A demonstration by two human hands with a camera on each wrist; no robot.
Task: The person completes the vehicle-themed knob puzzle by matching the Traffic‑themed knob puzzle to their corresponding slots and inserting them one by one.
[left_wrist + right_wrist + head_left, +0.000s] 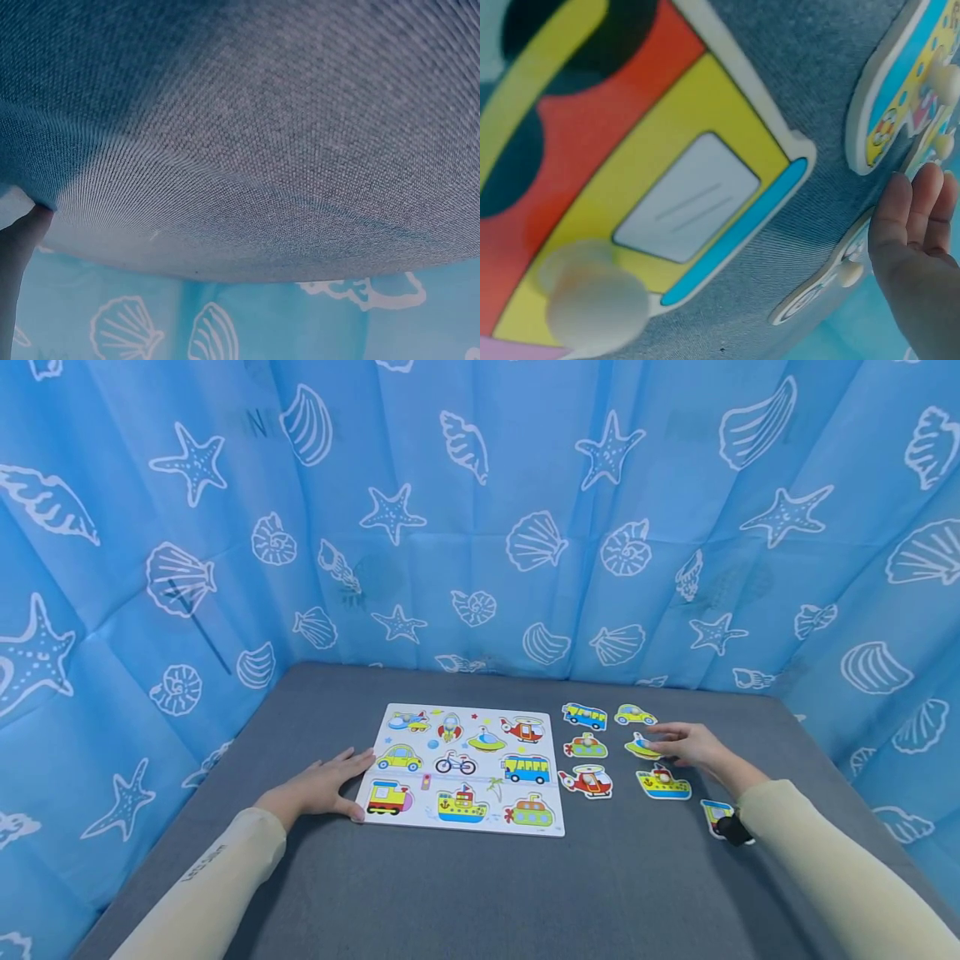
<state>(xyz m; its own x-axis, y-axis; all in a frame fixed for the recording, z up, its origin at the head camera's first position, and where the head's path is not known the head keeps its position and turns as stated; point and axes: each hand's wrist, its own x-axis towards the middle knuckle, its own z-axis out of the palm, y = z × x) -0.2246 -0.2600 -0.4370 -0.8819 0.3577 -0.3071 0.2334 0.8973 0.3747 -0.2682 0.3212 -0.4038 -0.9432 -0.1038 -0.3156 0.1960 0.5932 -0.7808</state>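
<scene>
"What is held by the fingers of the right hand (690,746)?"

"That cannot be told for certain. The flying-saucer piece (636,746) is reached by the thumb and index finger, and its right part is covered by them; whether its knob is pinched is not shown. From the right wrist, the fingers (926,199) are seen side by side and nearly straight."

"And those of the left hand (322,783)?"

"They are relaxed, slightly spread and rested at the left edge of the puzzle board (487,763), whose near left corner is touched by the thumb (16,244)."

"Where is the saucer placed?"

"To the right of the board, on the table (450,885). The yellow car piece (634,716) is laid just beyond it, the boat piece (663,784) just nearer. Between them and the board, a column is formed, far to near, by the bus piece (585,717), the submarine piece (584,747) and the helicopter piece (592,783)."

"And farther out?"

"The train piece (715,814) is partly covered by a black device (735,831) at the right wrist. The grey tabletop is backed by a blue curtain (495,502), on which white shells and starfish are printed."
</scene>
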